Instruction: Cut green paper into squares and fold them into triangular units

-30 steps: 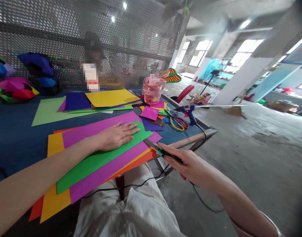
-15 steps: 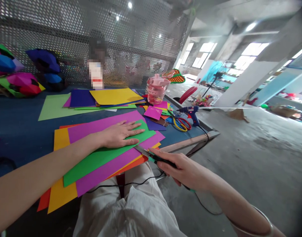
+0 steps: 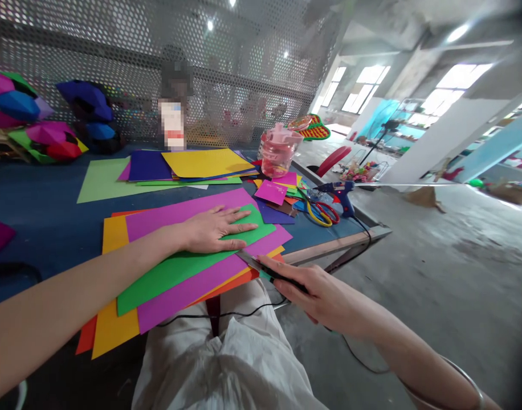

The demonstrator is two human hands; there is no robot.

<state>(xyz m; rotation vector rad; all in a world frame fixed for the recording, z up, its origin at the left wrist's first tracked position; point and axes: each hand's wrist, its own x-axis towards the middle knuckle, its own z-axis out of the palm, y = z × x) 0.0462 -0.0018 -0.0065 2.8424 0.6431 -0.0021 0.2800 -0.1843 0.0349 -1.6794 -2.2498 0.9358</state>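
My left hand [image 3: 216, 228] lies flat on a green sheet [image 3: 171, 279], fingers spread. Under the green sheet are a purple sheet [image 3: 184, 299], a yellow sheet [image 3: 115, 330] and an orange sheet [image 3: 87, 336], fanned out and overhanging the table's front edge. A utility knife [image 3: 267, 270] with a black and teal handle is in my closed right hand [image 3: 318, 293]. Its blade reaches the lower edge of the green sheet, close to my left fingers, over the purple sheet. Whether the tip presses into the paper I cannot tell.
Behind the sheets lies another pile with a yellow sheet [image 3: 205, 163] on top. To the right are paper scraps [image 3: 272, 192], scissors [image 3: 321, 213], a glue gun [image 3: 342, 196] and a pink container [image 3: 278, 151]. Folded coloured paper shapes [image 3: 51, 139] stand at the left, before a perforated metal panel [image 3: 248, 62].
The whole view has shifted, so the table and its things appear slightly further right. Both hands keep almost the same pose, with the knife blade still at the green sheet's edge.
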